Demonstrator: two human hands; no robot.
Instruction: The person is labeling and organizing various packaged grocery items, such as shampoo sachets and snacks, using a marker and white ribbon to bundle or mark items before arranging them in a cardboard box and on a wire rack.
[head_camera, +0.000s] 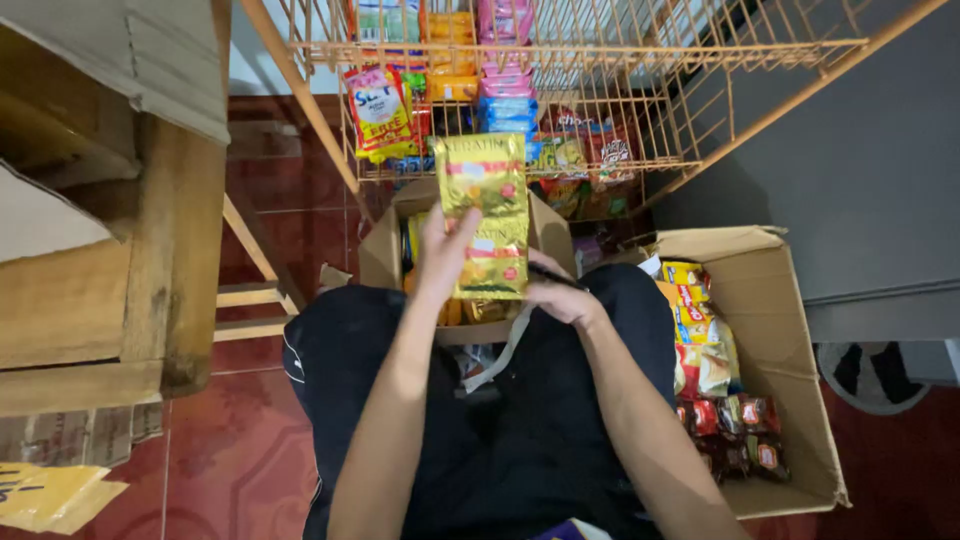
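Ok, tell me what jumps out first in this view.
A strip of shiny gold sachets held up at centre by the left hand, with the right hand at its lower edge. Behind it, an orange wire rack carries hanging bright packets. To the right, an open cardboard box on the red floor holds more snack packets.

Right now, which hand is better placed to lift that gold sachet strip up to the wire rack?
Probably the left hand: it grips the gold sachet strip at its left edge, just below the wire rack. The right hand sits lower, at the strip's bottom.
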